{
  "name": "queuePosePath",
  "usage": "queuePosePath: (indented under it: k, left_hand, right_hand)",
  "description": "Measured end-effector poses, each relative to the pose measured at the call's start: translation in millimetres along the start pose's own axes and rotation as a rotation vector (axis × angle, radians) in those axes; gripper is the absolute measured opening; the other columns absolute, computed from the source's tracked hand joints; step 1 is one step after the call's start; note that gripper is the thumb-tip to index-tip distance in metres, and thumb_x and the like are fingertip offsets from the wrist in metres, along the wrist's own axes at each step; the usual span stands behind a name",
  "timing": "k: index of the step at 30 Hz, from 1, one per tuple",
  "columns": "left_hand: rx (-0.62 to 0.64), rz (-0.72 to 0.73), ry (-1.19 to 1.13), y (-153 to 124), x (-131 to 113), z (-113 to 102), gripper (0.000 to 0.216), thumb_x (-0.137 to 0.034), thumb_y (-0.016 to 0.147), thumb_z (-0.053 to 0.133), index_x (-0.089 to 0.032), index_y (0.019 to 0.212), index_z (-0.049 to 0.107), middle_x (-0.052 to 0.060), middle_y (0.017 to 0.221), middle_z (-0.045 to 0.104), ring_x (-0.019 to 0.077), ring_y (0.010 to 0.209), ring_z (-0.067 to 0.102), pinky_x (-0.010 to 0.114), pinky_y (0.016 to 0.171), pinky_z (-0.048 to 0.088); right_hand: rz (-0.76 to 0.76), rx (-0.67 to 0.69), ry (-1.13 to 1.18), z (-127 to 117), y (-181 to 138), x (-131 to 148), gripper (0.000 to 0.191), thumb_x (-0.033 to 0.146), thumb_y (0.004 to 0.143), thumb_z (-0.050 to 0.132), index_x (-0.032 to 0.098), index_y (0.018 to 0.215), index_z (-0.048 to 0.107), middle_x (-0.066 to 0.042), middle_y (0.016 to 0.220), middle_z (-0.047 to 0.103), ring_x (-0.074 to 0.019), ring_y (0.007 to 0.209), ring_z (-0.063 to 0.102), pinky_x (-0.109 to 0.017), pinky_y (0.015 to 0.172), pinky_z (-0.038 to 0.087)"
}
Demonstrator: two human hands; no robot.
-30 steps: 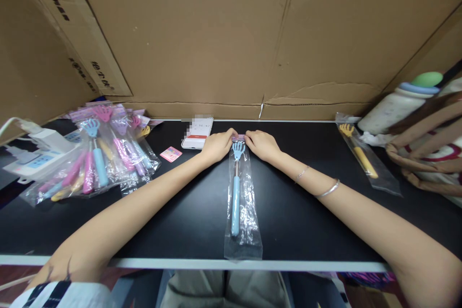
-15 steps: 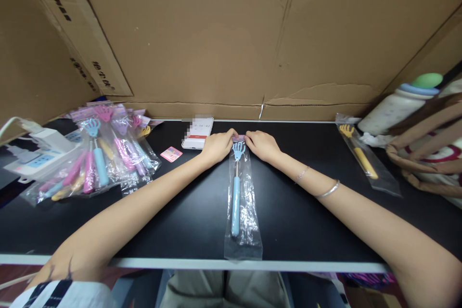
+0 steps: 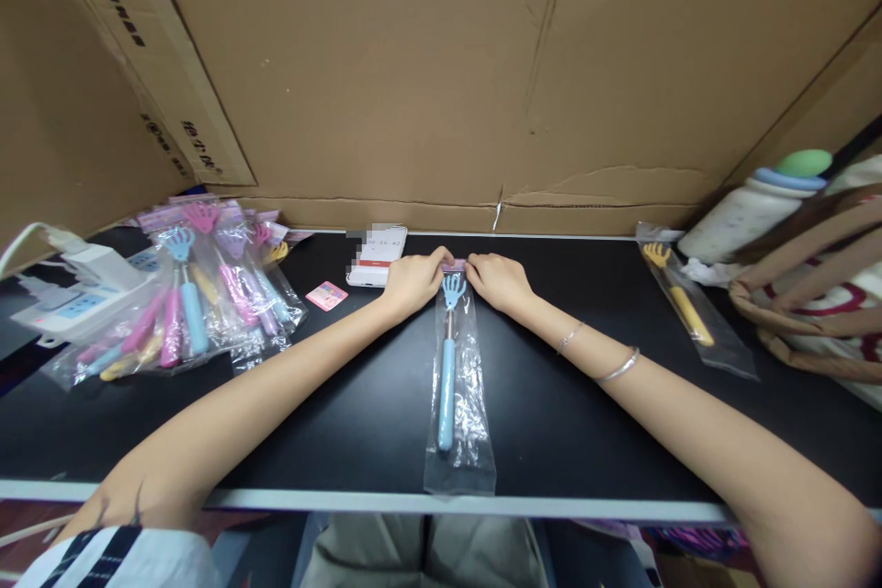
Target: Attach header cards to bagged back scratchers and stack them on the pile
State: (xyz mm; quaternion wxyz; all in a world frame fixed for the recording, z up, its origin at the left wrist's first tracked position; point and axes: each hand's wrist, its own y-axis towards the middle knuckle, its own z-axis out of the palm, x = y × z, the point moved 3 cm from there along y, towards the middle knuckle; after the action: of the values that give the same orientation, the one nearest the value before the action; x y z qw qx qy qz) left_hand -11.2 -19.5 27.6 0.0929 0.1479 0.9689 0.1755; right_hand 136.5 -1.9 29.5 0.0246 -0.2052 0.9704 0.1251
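The left hand (image 3: pixel 412 281) and the right hand (image 3: pixel 497 280) sit close together at the far end of a clear plastic bag (image 3: pixel 460 386), fingers curled and pinching its pink top strip from either side. Inside the bag lies a blue claw-headed back scratcher (image 3: pixel 447 358) with a metal stem, lengthwise on the black surface (image 3: pixel 344 404), handle toward the person. Just beyond the left hand is a white phone (image 3: pixel 377 254); a small pink card (image 3: pixel 326 296) lies near it. Farther left is a pile of bagged scratchers (image 3: pixel 186 294), and to the right a bagged yellow scratcher (image 3: pixel 679 303).
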Motion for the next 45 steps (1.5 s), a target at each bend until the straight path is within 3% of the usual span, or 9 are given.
queuePosePath:
  k: [6,10,16,21,24,29,35,40,45]
  left_hand:
    - [-0.122,0.052,-0.064,-4.8,-4.2,-7.2,0.026,-0.026,0.091,0.037,-0.028,0.101,0.061,0.001,0.083,0.068,0.0171,0.079,0.063,0.024,0.063,0.04]
    - [-0.158,0.224,-0.004,-6.4,-9.9,-10.8,0.03,-0.024,0.091,0.034,-0.026,0.095,0.064,0.003,0.082,0.067,0.0165,0.081,0.059,0.025,0.065,0.039]
    - [-0.031,0.742,0.129,-21.4,-24.8,-25.3,0.031,-0.023,0.094,0.03,-0.022,0.095,0.061,0.007,0.094,0.066,0.0168,0.095,0.055,0.027,0.078,0.039]
    - [0.12,0.859,0.15,-51.0,-16.8,-39.8,0.035,-0.022,0.098,0.027,-0.028,0.116,0.056,0.003,0.12,0.061,0.0151,0.113,0.051,0.028,0.092,0.035]
    - [0.142,0.861,0.147,-64.7,-9.9,-44.0,0.039,-0.017,0.097,0.03,-0.032,0.128,0.048,-0.001,0.134,0.052,0.0152,0.126,0.042,0.031,0.104,0.027]
    - [0.02,0.947,0.202,-68.4,-17.8,-45.4,0.037,-0.012,0.094,0.037,-0.03,0.122,0.053,-0.001,0.129,0.057,0.0144,0.122,0.047,0.03,0.102,0.031]
    - [-0.225,1.146,0.358,-60.9,-30.7,-41.1,0.026,-0.014,0.095,0.038,-0.023,0.099,0.062,-0.001,0.1,0.069,0.011,0.086,0.059,0.026,0.08,0.041]
    - [-0.302,1.185,0.388,-65.9,-15.7,-49.8,0.021,-0.017,0.094,0.041,-0.024,0.094,0.061,-0.003,0.094,0.069,0.0089,0.079,0.059,0.023,0.074,0.042]
    - [-0.329,1.158,0.419,-80.3,18.0,-77.0,0.017,-0.018,0.091,0.048,-0.027,0.098,0.06,-0.006,0.105,0.068,0.0081,0.082,0.061,0.022,0.073,0.043]
  right_hand:
    - [0.04,-0.007,-0.027,-2.2,-1.8,-0.7,0.037,0.032,0.095,0.027,0.019,0.097,0.062,-0.009,0.097,0.069,-0.0215,0.09,0.063,-0.027,0.064,0.038]
    - [0.071,0.001,-0.028,-3.6,-3.8,-1.8,0.037,0.034,0.095,0.028,0.02,0.097,0.062,-0.009,0.099,0.069,-0.0211,0.09,0.063,-0.026,0.064,0.038]
    - [0.078,-0.016,-0.019,-3.8,-4.8,-2.4,0.035,0.032,0.095,0.027,0.018,0.097,0.06,-0.01,0.095,0.069,-0.0207,0.087,0.064,-0.026,0.062,0.037]
    - [0.06,-0.048,-0.015,-1.0,-2.8,-4.0,0.033,0.033,0.095,0.029,0.019,0.097,0.059,-0.008,0.093,0.07,-0.0212,0.084,0.064,-0.026,0.058,0.035]
    - [0.053,-0.065,-0.024,-0.5,-2.7,-4.4,0.031,0.033,0.095,0.03,0.019,0.098,0.058,-0.008,0.091,0.07,-0.0217,0.081,0.065,-0.026,0.057,0.035]
    - [0.058,-0.044,-0.026,-2.7,-4.1,-2.6,0.031,0.033,0.095,0.029,0.019,0.101,0.057,-0.008,0.093,0.07,-0.0215,0.083,0.065,-0.026,0.059,0.036]
    - [0.078,-0.002,-0.024,-3.3,-4.7,-1.8,0.032,0.033,0.095,0.03,0.018,0.103,0.057,-0.009,0.097,0.07,-0.0211,0.088,0.064,-0.026,0.062,0.038]
    - [0.07,-0.026,-0.027,-0.7,-4.2,-3.3,0.031,0.033,0.095,0.029,0.019,0.101,0.057,-0.008,0.095,0.069,-0.0213,0.087,0.064,-0.026,0.063,0.038]
    - [0.06,-0.023,-0.018,-1.0,-4.5,-3.1,0.03,0.031,0.095,0.03,0.019,0.099,0.057,-0.008,0.095,0.069,-0.0215,0.086,0.064,-0.027,0.063,0.038]
